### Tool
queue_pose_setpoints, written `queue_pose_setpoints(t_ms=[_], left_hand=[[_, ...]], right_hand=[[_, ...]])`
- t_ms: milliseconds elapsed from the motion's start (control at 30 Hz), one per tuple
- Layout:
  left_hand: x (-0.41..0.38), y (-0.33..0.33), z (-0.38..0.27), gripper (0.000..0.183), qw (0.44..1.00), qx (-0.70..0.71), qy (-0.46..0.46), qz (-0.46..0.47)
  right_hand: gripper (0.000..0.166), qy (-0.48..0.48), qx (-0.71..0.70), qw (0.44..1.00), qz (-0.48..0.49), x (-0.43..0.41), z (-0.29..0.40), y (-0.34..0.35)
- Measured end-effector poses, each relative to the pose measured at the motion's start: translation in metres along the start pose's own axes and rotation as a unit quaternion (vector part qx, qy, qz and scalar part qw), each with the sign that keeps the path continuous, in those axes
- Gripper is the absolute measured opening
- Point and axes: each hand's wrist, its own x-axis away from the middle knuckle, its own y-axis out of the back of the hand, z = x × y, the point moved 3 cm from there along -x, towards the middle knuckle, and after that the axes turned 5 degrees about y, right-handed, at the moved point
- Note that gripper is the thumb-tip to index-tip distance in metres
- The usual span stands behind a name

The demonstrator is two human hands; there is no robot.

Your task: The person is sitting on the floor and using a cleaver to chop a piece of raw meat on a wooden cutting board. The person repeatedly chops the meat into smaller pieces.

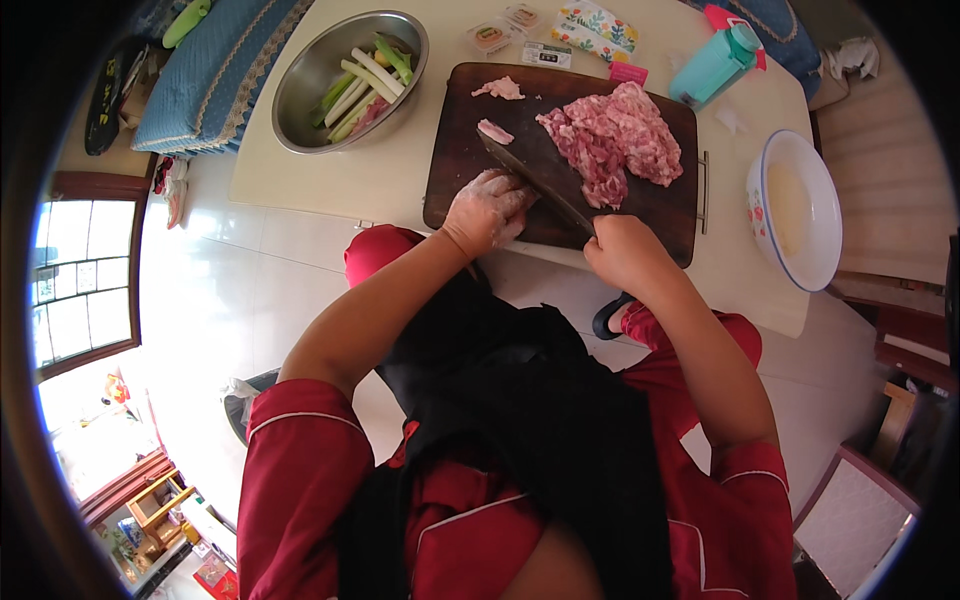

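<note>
My right hand [622, 251] grips the handle of a kitchen knife [546, 191] at the front of a dark wooden cutting board [465, 165]. The blade slants up and to the left across the board. Beside it, my left hand [491, 206] rests with curled fingers near the board's front edge, its skin coated with something whitish. Whatever lies under those fingers is hidden. A small strip of meat [496, 132] lies by the blade's tip, and a thin pale scrap of meat [501, 88] sits farther back. A large heap of raw pink meat [619, 139] covers the board's right side.
Left of the board stands a steel bowl [289, 112] with scallion pieces. An enamel basin [821, 217] with pale residue stands at the right. Behind the board are a turquoise bottle [712, 69], plastic packs [491, 36] and a floral tissue pack [596, 31].
</note>
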Motion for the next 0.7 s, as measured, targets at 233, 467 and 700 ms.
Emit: queue_pose_setpoints(t_ms=[233,467,700], left_hand=[[-0.007,0.008,-0.007,0.031,0.999,0.025,0.023,-0.007],[0.000,0.005,-0.011,0.038,0.997,0.051,-0.017,-0.058],[-0.009,0.013,-0.017,0.032,0.995,0.047,-0.018,-0.082]], right_hand=[[0.023,0.015,0.029,0.999,-0.037,-0.068,0.041,-0.008],[0.028,0.016,-0.104,0.994,-0.034,-0.066,-0.026,0.019],[0.022,0.064,-0.054,0.991,-0.109,-0.037,-0.019,0.026]])
